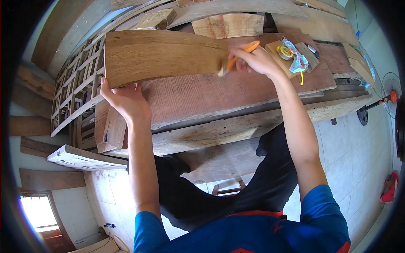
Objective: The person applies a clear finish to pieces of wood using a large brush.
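A wide wooden board (164, 55) with visible grain is raised above the workbench, its broad face toward me. My left hand (128, 101) grips its lower left corner, thumb at the left edge and the other fingers mostly hidden behind the board. In my right hand (257, 61) is a paintbrush (231, 63) with an orange handle, closed in the fingers. The bristles point down and overlap the board's right end, slightly blurred.
Thick planks (211, 95) form the bench before me. To the right, a small wooden block (278, 48) bears a yellow tape roll (285, 52) and a crumpled patterned cloth (299, 62). A slatted wooden frame (80, 84) stands left; a fan (391, 95) is far right.
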